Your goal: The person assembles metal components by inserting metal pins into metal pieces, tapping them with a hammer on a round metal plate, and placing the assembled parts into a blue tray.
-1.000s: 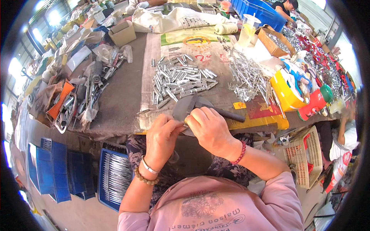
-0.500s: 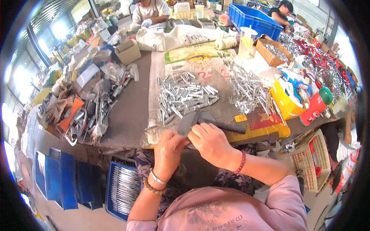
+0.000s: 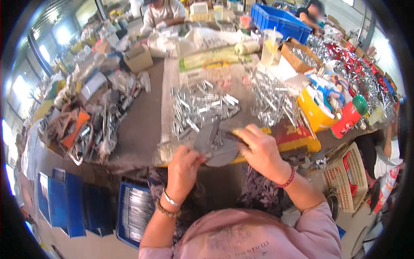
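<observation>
A round dark grey plate sits at the table's near edge, with a hammer and a few small metal bits on it. My right hand is closed round the hammer's handle, to the right of its head. At the plate's left edge, my left hand pinches a small metal piece, mostly hidden by the fingers. Just beyond the plate lies a pile of short silvery metal rods. Another heap of thinner metal parts spreads to its right.
Tools and plastic bags crowd the left side. At right stand a yellow container, a red bottle and a drink cup. Below the table are a blue tray of metal parts and a beige basket. Two people work beyond.
My right hand has left the small piece by my left hand, moved right and taken hold of the hammer's handle. My left hand has shifted slightly left and down, still pinching.
</observation>
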### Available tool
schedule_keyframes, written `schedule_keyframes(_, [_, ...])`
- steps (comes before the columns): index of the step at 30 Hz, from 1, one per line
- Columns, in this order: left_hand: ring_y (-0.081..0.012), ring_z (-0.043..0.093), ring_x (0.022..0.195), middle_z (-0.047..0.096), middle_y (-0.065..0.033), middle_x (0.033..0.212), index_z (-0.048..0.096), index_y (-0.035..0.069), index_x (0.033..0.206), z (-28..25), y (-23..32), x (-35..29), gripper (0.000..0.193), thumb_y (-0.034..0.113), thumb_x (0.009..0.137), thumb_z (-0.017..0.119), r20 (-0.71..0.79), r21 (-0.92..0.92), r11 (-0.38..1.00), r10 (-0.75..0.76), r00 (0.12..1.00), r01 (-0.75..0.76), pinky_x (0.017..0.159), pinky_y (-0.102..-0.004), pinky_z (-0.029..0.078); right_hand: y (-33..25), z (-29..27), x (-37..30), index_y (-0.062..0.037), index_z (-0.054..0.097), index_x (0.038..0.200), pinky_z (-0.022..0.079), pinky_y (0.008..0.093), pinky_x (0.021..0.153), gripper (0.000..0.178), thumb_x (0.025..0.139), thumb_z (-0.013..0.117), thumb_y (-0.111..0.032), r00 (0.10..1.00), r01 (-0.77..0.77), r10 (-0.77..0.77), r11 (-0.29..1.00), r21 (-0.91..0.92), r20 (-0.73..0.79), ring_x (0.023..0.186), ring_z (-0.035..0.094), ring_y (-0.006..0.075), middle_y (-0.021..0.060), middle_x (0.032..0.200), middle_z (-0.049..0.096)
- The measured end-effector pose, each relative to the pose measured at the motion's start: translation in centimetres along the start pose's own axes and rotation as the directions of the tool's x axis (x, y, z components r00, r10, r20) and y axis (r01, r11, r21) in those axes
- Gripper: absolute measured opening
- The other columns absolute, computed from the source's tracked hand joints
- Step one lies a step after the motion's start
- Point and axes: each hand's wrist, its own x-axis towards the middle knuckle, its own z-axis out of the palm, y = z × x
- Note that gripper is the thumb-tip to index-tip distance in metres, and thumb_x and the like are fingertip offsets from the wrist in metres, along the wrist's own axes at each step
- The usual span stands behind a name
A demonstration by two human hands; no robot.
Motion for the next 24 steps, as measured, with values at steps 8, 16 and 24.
schedule_keyframes(8, [-0.0309, 0.068, 0.083, 0.067, -0.0099, 0.091, 0.079, 0.003, 0.1, 0.3, -0.4, 0.3, 0.021, 0.0, 0.082, 0.089, 0.0, -0.124, 0.992, -0.039, 0.999, 0.039, 0.071, -0.0405, 0.055, -2.7, -1.5, -1.6, -0.017, 0.069, 0.147, 0.059, 0.0433, 0.069, 0.06, 0.089, 0.075, -0.001, 0.994, 0.059, -0.055, 0.997, -0.043, 0.091, 0.082, 0.071, 0.0314, 0.0087, 0.103, 0.062])
schedule_keyframes(16, [-0.0308, 0.068, 0.083, 0.067, -0.0097, 0.091, 0.079, 0.003, 0.098, 0.5, -0.6, -0.2, 0.022, -0.002, 0.08, 0.089, -0.006, -0.147, 0.989, -0.016, 1.0, 0.015, 0.071, -0.0409, 0.055, -3.1, -0.8, -2.3, -0.0161, 0.07, 0.148, 0.06, 0.0395, 0.069, 0.057, 0.092, 0.071, -0.004, 0.976, 0.16, -0.14, 0.98, -0.116, 0.164, 0.082, 0.07, 0.0249, 0.0067, 0.101, 0.056])
schedule_keyframes(24, [-0.0297, 0.068, 0.084, 0.067, -0.0082, 0.09, 0.081, 0.005, 0.099, 0.1, -0.7, 0.1, 0.021, 0.003, 0.08, 0.09, 0.015, -0.124, 0.992, -0.015, 1.0, 0.017, 0.073, -0.0402, 0.056, 0.0, -0.1, -0.1, -0.0116, 0.073, 0.133, 0.058, 0.0464, 0.079, 0.046, 0.087, 0.078, -0.005, 0.986, 0.045, -0.03, 0.995, -0.091, 0.164, 0.099, 0.068, 0.0327, 0.0093, 0.108, 0.062])
